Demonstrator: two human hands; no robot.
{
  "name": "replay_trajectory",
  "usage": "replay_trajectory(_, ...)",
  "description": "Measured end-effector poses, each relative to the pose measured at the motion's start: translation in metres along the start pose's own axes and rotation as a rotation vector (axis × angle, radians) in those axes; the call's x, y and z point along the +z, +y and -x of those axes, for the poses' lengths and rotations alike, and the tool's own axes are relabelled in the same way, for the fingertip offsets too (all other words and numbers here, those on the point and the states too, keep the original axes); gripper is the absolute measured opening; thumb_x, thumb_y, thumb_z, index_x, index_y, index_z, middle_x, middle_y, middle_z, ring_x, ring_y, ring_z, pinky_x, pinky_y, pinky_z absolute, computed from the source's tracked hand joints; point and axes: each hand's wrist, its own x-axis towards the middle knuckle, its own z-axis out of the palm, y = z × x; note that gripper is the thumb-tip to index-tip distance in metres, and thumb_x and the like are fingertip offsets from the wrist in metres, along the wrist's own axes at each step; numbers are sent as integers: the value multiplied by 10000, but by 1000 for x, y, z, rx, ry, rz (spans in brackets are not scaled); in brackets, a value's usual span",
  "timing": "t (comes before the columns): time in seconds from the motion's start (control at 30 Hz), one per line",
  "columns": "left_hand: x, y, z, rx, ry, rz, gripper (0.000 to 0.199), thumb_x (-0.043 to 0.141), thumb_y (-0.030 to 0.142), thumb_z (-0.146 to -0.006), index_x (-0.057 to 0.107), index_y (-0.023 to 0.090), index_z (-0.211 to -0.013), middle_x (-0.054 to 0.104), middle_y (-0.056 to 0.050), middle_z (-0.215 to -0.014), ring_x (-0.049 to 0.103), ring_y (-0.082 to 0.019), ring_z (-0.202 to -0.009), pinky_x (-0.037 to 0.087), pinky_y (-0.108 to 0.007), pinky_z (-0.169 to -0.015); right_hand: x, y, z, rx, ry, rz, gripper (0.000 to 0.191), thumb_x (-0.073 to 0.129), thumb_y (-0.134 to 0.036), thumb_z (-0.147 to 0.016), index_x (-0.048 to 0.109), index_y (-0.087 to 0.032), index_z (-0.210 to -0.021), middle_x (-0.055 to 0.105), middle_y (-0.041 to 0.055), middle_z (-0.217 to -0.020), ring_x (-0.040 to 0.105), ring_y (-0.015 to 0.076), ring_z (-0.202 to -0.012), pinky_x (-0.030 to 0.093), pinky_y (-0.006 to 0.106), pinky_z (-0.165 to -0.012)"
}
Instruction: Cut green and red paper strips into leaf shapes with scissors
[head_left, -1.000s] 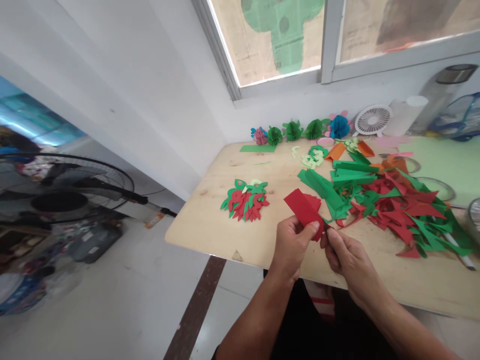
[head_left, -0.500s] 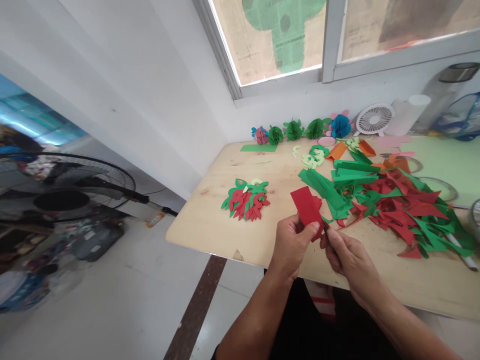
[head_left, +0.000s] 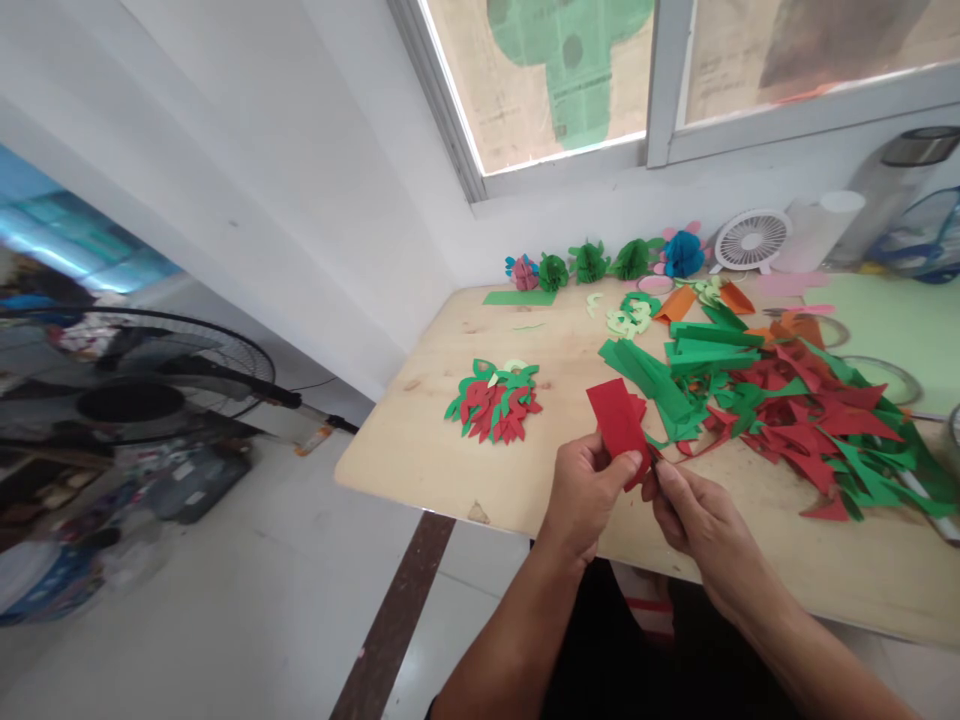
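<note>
My left hand [head_left: 589, 490] pinches a folded strip of red paper [head_left: 616, 415] above the table's front part. Close on its right, my right hand [head_left: 690, 505] is closed around scissors [head_left: 655, 456], whose dark blades meet the lower right edge of the paper; the handles are mostly hidden by my fingers. Left of the hands lies a small pile of red and green cut shapes [head_left: 495, 402]. Red paper scraps [head_left: 810, 410] and green strips [head_left: 656, 385] are heaped to the right.
Paper honeycomb figures [head_left: 589, 262] stand along the wall behind the wooden table [head_left: 420, 440]. At the back right are a small white fan [head_left: 752, 241] and a bottle [head_left: 900, 185]. A large black fan [head_left: 131, 400] stands on the left.
The red paper has tilted slightly and its lower end sits a little lower and further right. Both hands keep their grips; the whole view has shifted very slightly.
</note>
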Motion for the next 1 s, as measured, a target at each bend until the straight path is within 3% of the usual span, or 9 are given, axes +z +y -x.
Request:
replay_trajectory(0.4,2,-1,1,-20,52,41,161,672,261,-662,682,116,-733,656,-33,-675,507,-99,-570,416,-243,-611,1,1,1,-1,-4,14,443,479,-582,-830,513,-177,-654,292,-83,-429,214,65,-387,154,218,-389)
replay_trajectory(0.57,-2,0,0,-30,-6,50,166,681,244,-657,698,112,-755,668,-40,-691,562,-124,-650,437,-255,-674,0,1,0,3,-21,9,435,480,-569,-839,525,-171,-669,293,-82,-441,216,63,-394,154,214,-382)
replay_trajectory(0.7,-5,2,0,-36,-26,30,158,682,238,-664,700,109,-754,659,-35,-672,544,-107,-603,435,-246,-646,0,1,0,18,-23,20,449,484,-588,-827,526,-169,-671,297,-83,-441,215,61,-396,153,211,-380)
replay_trajectory(1.0,-7,2,1,-50,46,42,152,693,258,-655,634,123,-621,644,-25,-618,529,-91,-545,443,-227,-591,1,-2,1,32,-43,37,465,471,-620,-814,502,-181,-665,266,-92,-439,191,61,-394,133,216,-386)
